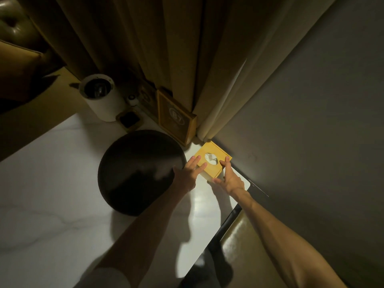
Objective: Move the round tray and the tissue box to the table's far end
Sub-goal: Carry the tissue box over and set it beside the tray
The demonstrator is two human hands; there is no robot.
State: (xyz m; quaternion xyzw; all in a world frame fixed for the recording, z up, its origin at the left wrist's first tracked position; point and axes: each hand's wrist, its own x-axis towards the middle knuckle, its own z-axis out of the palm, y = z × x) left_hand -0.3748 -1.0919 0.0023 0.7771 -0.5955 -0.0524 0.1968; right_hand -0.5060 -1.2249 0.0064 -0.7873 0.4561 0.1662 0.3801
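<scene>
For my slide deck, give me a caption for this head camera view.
Both hands, left and right, on the yellow tissue box beside the dark round tray at the table's far end.

Glossy white table (52, 183), marble-like with faint grey veins. On it, the round tray (137, 171) shows dark and smooth with a dull sheen. Right of the tray, the tissue box (214, 163) looks like matt yellow wood, perhaps card; white paper tissue pokes out.

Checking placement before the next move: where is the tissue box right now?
In the head view, the tissue box sits at the table's far right corner, between both hands, just right of the round tray, beside the curtain.
</scene>
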